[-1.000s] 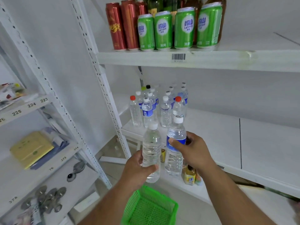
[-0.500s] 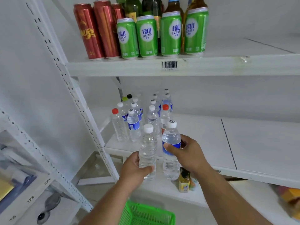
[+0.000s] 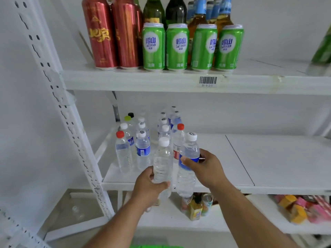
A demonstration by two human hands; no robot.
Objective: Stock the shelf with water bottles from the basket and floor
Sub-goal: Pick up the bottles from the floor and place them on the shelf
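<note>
My left hand point(image 3: 150, 189) grips a clear water bottle point(image 3: 162, 162) with a white cap, held upright by its lower half. My right hand point(image 3: 206, 168) grips a second water bottle point(image 3: 188, 174) with a blue label and white cap, right beside the first. Both bottles hover at the front edge of the white middle shelf point(image 3: 268, 163). Behind them a cluster of several water bottles point(image 3: 143, 140) stands on the shelf's left part, some with red caps. A sliver of the green basket point(image 3: 157, 246) shows at the bottom edge.
The upper shelf point(image 3: 161, 81) carries red cans point(image 3: 102, 33), green cans point(image 3: 191, 47) and glass bottles. A perforated white upright point(image 3: 64, 108) stands at the left. The lower shelf holds small drink bottles point(image 3: 197, 206) and coloured packets point(image 3: 304, 208). The middle shelf's right part is bare.
Both hands have risen with their bottles toward the middle shelf's front edge. The view has tilted up and closer, so the basket has nearly dropped out of view.
</note>
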